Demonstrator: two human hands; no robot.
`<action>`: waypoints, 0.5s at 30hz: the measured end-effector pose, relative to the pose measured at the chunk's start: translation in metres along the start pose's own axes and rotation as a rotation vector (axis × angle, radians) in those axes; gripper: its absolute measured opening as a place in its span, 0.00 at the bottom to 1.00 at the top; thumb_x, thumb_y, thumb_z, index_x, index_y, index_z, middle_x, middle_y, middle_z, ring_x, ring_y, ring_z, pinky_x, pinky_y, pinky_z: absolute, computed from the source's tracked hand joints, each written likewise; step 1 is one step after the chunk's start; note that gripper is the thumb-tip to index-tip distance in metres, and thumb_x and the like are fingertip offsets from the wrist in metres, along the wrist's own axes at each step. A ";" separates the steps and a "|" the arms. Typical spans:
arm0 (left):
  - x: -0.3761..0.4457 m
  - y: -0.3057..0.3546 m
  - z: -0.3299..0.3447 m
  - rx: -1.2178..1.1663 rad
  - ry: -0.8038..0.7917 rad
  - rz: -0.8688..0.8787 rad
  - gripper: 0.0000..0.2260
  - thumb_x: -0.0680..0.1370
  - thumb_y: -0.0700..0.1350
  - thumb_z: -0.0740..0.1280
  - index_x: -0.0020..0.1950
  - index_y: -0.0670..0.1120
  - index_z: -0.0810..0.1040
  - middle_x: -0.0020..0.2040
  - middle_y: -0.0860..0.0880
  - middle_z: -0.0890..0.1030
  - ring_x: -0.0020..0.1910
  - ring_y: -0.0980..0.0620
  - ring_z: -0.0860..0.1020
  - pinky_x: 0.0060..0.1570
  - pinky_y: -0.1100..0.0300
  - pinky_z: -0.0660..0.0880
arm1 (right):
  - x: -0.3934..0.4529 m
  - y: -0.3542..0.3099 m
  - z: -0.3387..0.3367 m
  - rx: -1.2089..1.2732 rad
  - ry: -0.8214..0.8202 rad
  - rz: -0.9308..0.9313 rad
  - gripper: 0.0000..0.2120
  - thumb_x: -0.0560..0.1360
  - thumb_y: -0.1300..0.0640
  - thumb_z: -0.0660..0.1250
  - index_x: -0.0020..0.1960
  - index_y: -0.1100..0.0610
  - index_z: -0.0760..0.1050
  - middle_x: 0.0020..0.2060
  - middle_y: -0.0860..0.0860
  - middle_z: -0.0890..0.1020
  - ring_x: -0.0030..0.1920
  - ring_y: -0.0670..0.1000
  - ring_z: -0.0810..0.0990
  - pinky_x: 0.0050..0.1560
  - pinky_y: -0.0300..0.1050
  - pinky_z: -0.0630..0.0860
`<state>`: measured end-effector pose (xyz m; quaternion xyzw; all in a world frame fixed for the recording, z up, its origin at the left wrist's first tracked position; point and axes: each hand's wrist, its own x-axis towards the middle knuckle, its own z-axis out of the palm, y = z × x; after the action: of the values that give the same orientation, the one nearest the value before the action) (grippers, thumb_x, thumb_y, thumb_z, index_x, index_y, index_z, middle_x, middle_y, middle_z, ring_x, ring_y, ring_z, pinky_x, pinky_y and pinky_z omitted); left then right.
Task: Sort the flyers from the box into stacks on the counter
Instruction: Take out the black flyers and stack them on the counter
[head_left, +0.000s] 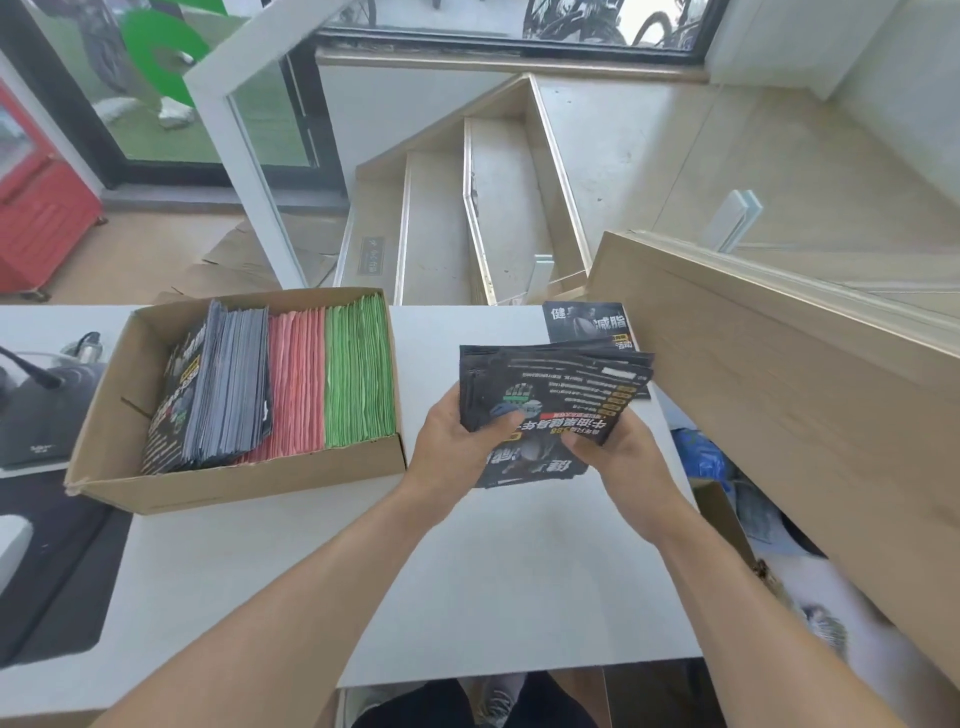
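Note:
A cardboard box (244, 483) sits on the white counter (467, 571) at the left. Inside it stand black flyers (218, 395), pink flyers (293, 384) and green flyers (358, 374), each colour packed in its own row. Both hands hold a fanned bundle of black flyers (566, 389) above the counter, right of the box. My left hand (457, 441) grips its left edge with the thumb on top. My right hand (613, 452) pinches its near right corner. A black flyer (584, 322) lies on the counter behind the bundle.
A black machine (36, 410) and a dark mat (57, 571) lie left of the box. A wooden ledge with a glass panel (779, 395) runs along the right. Stairs (467, 208) descend beyond the counter's far edge.

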<state>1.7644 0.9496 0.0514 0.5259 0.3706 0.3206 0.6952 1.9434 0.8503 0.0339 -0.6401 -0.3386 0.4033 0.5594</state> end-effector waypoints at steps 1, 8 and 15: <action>-0.002 -0.002 -0.001 0.011 0.003 0.003 0.17 0.74 0.35 0.76 0.58 0.49 0.78 0.53 0.52 0.86 0.55 0.52 0.84 0.57 0.55 0.79 | -0.002 0.004 0.000 -0.005 -0.038 0.006 0.16 0.78 0.70 0.69 0.63 0.58 0.77 0.57 0.52 0.86 0.59 0.53 0.83 0.57 0.46 0.80; -0.009 -0.014 0.004 0.041 0.124 -0.001 0.22 0.68 0.37 0.80 0.59 0.45 0.78 0.52 0.50 0.86 0.53 0.50 0.84 0.57 0.51 0.80 | -0.009 0.013 0.011 -0.002 -0.089 0.051 0.21 0.79 0.72 0.66 0.66 0.54 0.74 0.60 0.50 0.84 0.62 0.51 0.81 0.61 0.46 0.76; -0.012 -0.014 0.008 0.106 0.122 -0.057 0.11 0.70 0.38 0.79 0.51 0.43 0.85 0.46 0.49 0.88 0.47 0.49 0.86 0.51 0.53 0.81 | -0.010 0.018 0.019 -0.090 -0.157 0.046 0.25 0.80 0.72 0.63 0.72 0.52 0.70 0.64 0.48 0.82 0.66 0.49 0.79 0.65 0.46 0.76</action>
<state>1.7659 0.9321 0.0419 0.5307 0.4434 0.3122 0.6514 1.9219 0.8470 0.0168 -0.6386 -0.3843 0.4495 0.4923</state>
